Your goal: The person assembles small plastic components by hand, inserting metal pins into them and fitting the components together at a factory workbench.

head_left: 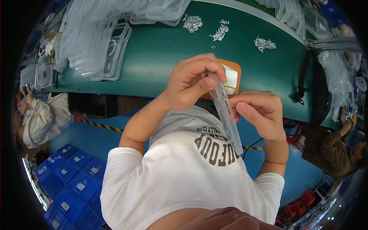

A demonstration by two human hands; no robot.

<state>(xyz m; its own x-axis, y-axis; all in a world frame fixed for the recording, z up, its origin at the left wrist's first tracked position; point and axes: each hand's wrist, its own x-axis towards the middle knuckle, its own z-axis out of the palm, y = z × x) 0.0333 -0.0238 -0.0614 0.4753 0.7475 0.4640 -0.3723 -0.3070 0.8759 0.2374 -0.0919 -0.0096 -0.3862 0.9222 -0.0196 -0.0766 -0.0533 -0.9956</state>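
A clear plastic phone case (230, 126) is held edge-up over the table's near edge, with cutouts along its side facing up. My left hand (193, 82) grips its far end between thumb and fingers. Close against the case's side, near the cutouts, my right hand (262, 113) has thumb and index finger pinched together. Whatever is between those fingertips is hidden or too small to make out. Behind the hands, a white block-like object with a yellow band (230, 79) rests on an orange pad (238, 71).
Three piles of small pale pieces (193, 23) lie toward the back of the green table (153, 57). Stacked clear cases (86, 46) fill the left. A black strapped bag (321, 90) hangs over the right edge. Blue bins (76, 180) stand lower left; people sit on both sides.
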